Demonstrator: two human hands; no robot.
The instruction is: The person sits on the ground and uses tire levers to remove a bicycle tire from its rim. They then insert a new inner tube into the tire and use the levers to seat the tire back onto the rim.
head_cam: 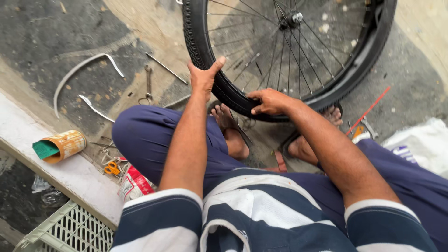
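**Tyre gripped by both hands at near rim**

Tyre (pixel 200 51) black, ribbed, mounted on spoked wheel (pixel 289 51), standing on floor (pixel 56 37) at far centre, just beyond bare feet. Hub (pixel 296 18) and thin spokes visible inside rim; top of wheel cut off by frame edge.

Left hand (pixel 204 77) flat against tyre's near-left curve, thumb spread out along tread, fingers wrapped behind sidewall; grip wide, pressing on rubber rather than closed round it. Right hand (pixel 268 101) on tyre's lowest near stretch, fingers curled over the edge toward rim, knuckles up; grip narrow, clamped on the tyre. Hands close together, not touching.

Seated low, knees apart in dark blue trousers, striped shirt at near edge. Left foot (pixel 231 130) under the tyre in a sandal; right foot (pixel 317 135) just right of it, toes touching tyre's near edge.

On floor far left: curved metal strip (pixel 77 72), shorter bent strip (pixel 95 108), spanner (pixel 148 81), thin rod (pixel 165 68). Left, on pale ledge (pixel 70 175): tin (pixel 65 145) lying on its side with green sheet (pixel 45 149) tucked in mouth. Near it, orange-handled pliers (pixel 112 169) and red-and-white packet (pixel 135 184). Pale crate (pixel 70 231) at near-left corner. Right of wheel: red stick (pixel 371 108) on floor, white bag (pixel 420 142) beside right knee.
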